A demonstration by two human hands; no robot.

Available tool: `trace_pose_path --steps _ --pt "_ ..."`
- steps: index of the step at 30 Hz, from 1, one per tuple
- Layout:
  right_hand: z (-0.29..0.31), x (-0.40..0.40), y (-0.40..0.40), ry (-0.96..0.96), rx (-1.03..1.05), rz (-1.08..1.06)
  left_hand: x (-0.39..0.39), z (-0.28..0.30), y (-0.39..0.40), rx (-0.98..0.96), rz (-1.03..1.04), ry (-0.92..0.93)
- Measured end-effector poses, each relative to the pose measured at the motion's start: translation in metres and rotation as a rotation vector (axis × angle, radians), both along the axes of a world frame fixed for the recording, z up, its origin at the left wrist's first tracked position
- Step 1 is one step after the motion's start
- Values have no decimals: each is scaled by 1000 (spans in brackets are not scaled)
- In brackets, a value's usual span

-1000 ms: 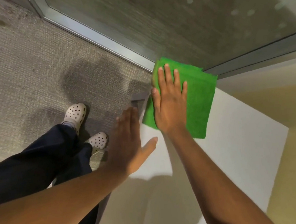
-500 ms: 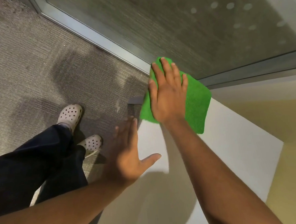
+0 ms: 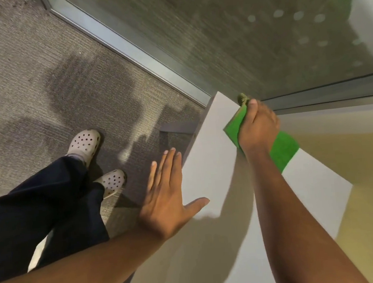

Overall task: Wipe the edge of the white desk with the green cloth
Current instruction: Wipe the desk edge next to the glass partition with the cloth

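Observation:
The white desk [image 3: 208,162] runs from the bottom centre up to a far corner by the glass wall. A green cloth [image 3: 283,150] is folded over the desk's far edge, next to that corner. My right hand [image 3: 258,125] is shut on the cloth, thumb on top, fingers curled over the edge and hidden behind it. My left hand [image 3: 167,200] lies flat at the desk's left edge, fingers spread, holding nothing.
A glass wall with a metal frame [image 3: 126,46] stands just beyond the desk corner. A beige wall [image 3: 354,170] borders the desk on the right. Grey carpet [image 3: 39,87] lies to the left, with my legs in dark trousers and pale clogs [image 3: 85,144].
My right hand moved the cloth from the desk's near-left corner area to the far edge and closed around it over the edge. My left hand stayed flat at the left edge.

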State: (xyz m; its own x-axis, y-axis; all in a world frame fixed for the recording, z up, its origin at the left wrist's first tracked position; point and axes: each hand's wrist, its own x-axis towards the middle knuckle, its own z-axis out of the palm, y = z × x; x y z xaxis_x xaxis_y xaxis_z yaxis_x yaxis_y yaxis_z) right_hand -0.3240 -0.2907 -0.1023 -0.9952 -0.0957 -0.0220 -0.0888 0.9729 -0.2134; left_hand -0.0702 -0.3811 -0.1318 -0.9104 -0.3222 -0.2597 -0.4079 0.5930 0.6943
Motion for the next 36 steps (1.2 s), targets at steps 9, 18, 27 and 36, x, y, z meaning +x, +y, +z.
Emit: trace_pose_path --steps 9,18,27,36 --pt "10 104 -2 -146 33 399 -1 -2 -1 102 12 0" --pt "13 110 42 -267 140 1071 28 -12 20 225 238 7" --pt "12 30 -43 -217 197 1796 28 -7 9 327 126 20" --pt "16 -6 -50 -149 63 949 29 7 -4 47 -169 192"
